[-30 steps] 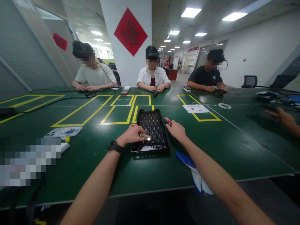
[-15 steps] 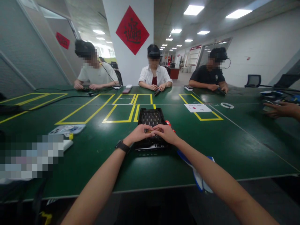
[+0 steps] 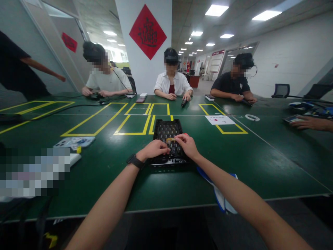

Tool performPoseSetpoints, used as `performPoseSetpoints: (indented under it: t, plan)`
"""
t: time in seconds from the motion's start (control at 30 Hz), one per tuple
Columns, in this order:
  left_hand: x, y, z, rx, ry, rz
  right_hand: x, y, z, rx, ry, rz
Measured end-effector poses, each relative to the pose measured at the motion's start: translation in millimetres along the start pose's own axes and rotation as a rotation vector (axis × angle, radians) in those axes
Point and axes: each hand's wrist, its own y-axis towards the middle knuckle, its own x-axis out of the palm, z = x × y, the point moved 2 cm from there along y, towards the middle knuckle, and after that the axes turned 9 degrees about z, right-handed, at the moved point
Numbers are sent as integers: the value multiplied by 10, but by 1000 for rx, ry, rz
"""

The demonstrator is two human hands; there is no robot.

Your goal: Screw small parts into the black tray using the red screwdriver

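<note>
A black grid tray (image 3: 166, 125) lies flat on the green table (image 3: 109, 166) right in front of me. My left hand (image 3: 153, 149) rests with curled fingers on the tray's near left part; what it holds, if anything, is hidden. My right hand (image 3: 186, 144) hovers over the tray's near right part and pinches a small gold-coloured piece (image 3: 170, 140) between thumb and finger. A black watch (image 3: 135, 160) sits on my left wrist. Behind my right hand a red object (image 3: 185, 134) peeks out.
Blue-and-white gloves (image 3: 220, 194) lie at the near table edge under my right forearm. A phone and white items (image 3: 74, 142) lie at left. Three people sit across the table. Another person's hand (image 3: 305, 123) rests at far right. Yellow tape (image 3: 130, 123) marks boxes.
The gold piece has passed from my left hand to my right, which now holds it over the tray. A person in dark clothes has entered at far left.
</note>
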Motion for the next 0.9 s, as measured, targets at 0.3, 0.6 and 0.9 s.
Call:
performPoseSetpoints:
  t: [0.3, 0.6, 0.9]
  plan:
    - [11, -8, -29, 30, 97, 22, 2, -7, 2, -1, 0, 44]
    - [-5, -34, -26, -68, -219, -108, -14, -6, -19, 4, -9, 50]
    - [-37, -43, -22, -154, -303, -193, 1, -16, 56, 4, 1, 38]
